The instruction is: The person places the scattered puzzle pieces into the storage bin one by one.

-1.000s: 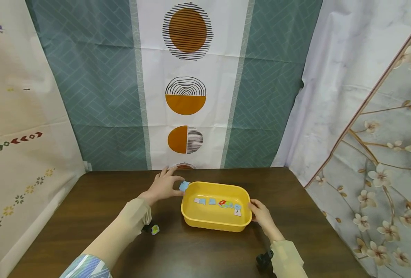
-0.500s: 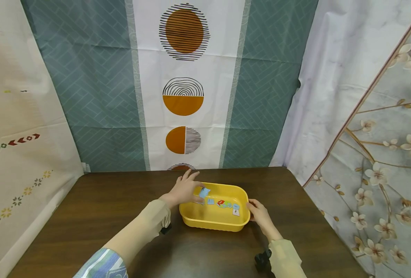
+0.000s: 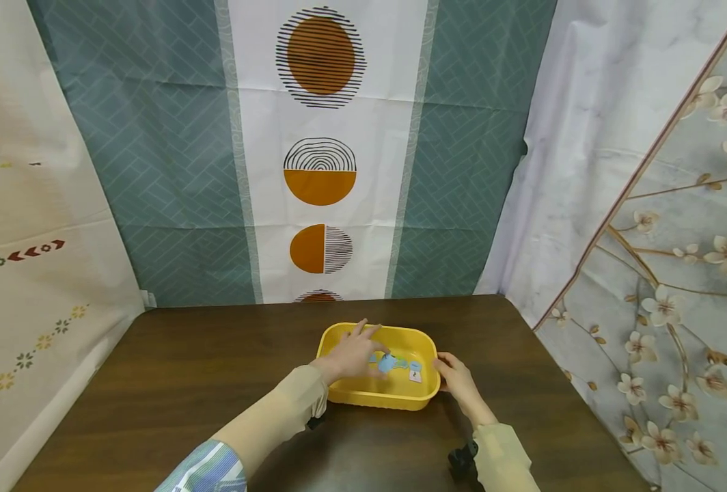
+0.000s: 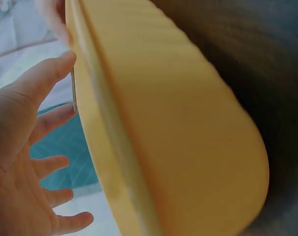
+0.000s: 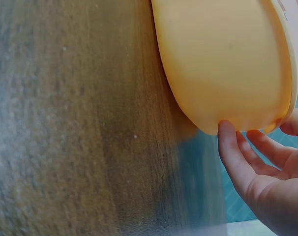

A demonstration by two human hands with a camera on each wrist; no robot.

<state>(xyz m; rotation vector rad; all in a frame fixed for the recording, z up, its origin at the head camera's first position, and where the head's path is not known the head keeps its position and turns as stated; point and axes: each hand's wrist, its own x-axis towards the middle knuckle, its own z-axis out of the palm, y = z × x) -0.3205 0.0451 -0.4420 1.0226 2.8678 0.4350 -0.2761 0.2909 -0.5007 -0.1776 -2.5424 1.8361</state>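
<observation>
My left hand (image 3: 351, 355) is over the inside of a yellow plastic tub (image 3: 380, 398), pinching a light-blue puzzle piece (image 3: 387, 363) between thumb and index finger. Its other fingers are spread. From the left wrist, only the thin edge of the puzzle piece (image 4: 74, 88) shows beside the tub rim. At the tub's right end, my right hand (image 3: 456, 379) holds the wall, with the thumb by the rim and the fingers curled against the outside. On the tub floor lie a white piece with a dark mark (image 3: 415, 376) and a green piece (image 3: 402, 364); the left hand covers others.
The tub stands on a dark brown wooden table (image 3: 216, 348). A green and white patterned cloth (image 3: 173, 171) hangs behind the table, with pale curtains on both sides. Dark wrist devices sit under both forearms.
My left hand has moved right with the puzzle piece, from the tub's left rim to over its middle. A small green-yellow piece on the table is now hidden behind the left forearm. The right hand keeps its hold.
</observation>
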